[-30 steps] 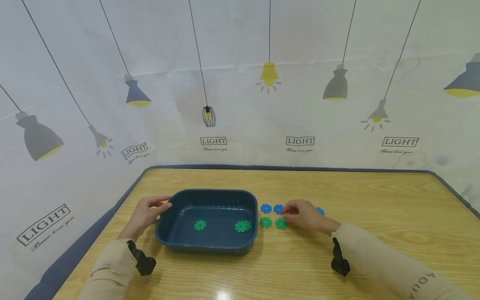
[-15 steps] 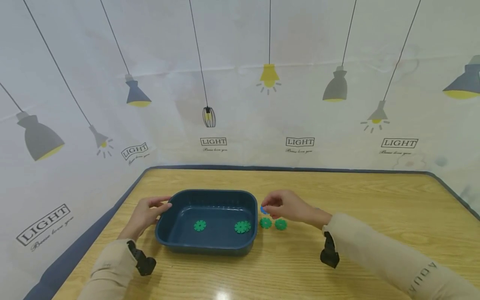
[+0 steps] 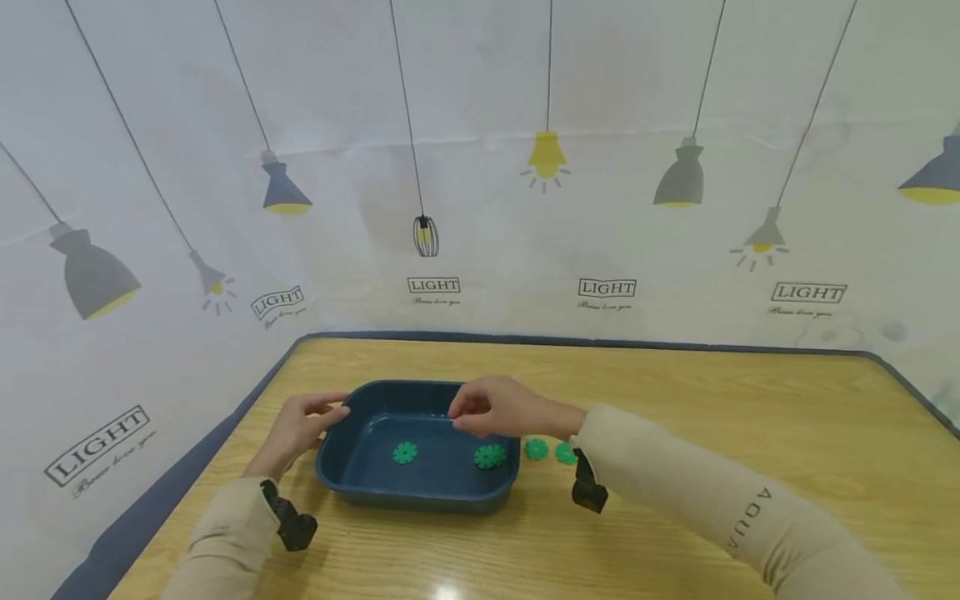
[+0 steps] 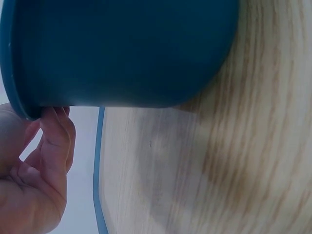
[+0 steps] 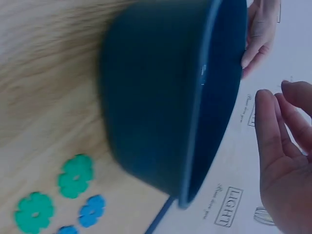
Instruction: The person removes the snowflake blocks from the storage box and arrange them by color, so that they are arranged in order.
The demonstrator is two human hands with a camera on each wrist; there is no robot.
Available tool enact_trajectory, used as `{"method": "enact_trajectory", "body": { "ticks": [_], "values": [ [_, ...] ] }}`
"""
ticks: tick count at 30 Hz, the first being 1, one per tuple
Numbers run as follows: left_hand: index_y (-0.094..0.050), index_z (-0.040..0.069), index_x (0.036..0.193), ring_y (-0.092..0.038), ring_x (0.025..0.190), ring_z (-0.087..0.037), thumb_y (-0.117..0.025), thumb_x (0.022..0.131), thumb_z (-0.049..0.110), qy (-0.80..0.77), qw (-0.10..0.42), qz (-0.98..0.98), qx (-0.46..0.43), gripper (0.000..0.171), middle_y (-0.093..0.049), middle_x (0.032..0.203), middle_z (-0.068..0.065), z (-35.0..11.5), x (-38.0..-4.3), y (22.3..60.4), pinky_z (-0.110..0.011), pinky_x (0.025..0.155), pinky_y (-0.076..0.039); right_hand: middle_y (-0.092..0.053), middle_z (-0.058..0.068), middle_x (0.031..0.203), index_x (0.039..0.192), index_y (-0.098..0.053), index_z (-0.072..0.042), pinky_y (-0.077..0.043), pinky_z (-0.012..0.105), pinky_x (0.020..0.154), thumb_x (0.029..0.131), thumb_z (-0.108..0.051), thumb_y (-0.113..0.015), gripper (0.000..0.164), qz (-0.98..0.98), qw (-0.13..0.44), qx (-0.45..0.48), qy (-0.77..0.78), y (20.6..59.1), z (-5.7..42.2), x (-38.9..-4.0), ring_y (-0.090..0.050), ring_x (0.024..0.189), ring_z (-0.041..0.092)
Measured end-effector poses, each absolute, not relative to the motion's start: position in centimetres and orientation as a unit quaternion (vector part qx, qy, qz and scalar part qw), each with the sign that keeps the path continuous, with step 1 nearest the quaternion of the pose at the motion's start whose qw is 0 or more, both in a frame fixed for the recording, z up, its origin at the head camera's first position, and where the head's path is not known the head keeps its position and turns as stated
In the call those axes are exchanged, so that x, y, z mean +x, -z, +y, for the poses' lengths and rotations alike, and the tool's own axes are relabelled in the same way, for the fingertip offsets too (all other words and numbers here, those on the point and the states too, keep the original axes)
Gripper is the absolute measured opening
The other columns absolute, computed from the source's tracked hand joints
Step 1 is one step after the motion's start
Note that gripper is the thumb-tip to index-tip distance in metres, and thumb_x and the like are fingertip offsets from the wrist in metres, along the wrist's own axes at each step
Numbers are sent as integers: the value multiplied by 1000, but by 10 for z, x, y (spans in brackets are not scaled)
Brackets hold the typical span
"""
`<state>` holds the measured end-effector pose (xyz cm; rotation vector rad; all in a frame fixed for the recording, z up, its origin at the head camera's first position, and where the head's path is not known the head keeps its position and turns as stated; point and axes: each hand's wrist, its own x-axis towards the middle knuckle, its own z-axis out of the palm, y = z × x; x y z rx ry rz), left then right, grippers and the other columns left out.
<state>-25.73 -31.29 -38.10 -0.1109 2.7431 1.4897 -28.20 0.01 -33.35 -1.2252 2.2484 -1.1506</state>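
Green discs (image 3: 405, 452) are lying in the basin (image 3: 416, 502), others with blue discs (image 5: 91, 211) on the table (image 3: 712, 542) beside its right edge. The left hand (image 3: 296, 429) is pinching the basin's left edge; the right hand (image 3: 498, 408), fingertips nearly meeting, is hovering above, any load unclear. Loading seems the step, next probably calling for parted fingertips.

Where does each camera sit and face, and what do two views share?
Head: on the head, facing forward and down at the basin; left hand, right hand, sleeves show.
Left wrist: on that wrist, facing the basin's side and table; left hand shows.
Right wrist: on that wrist, facing the basin's side; both hands show.
Shared: head and right wrist both show green discs.
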Motion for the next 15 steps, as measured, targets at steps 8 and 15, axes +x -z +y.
{"method": "enact_trajectory", "body": {
  "ticks": [8, 15],
  "values": [
    [-52, 3, 123, -55, 82, -19, -57, 87, 23, -477, 12, 878, -42, 42, -52, 105, -18, -312, -258, 381, -34, 65, -50, -61, 6, 82, 97, -62, -1, -49, 25, 60, 86, -9, -57, 14, 785, 162, -445, 398, 320, -41, -299, -58, 67, 21],
    [-52, 3, 123, -55, 81, -18, -58, 87, 24, -475, 12, 879, -50, 42, -53, 104, -18, -312, -258, 381, -33, 64, -50, -61, 7, 84, 98, -62, -1, -51, 34, 64, 85, -6, -59, 14, 777, 174, -448, 406, 324, -70, -319, -60, 80, 29]
  ]
}}
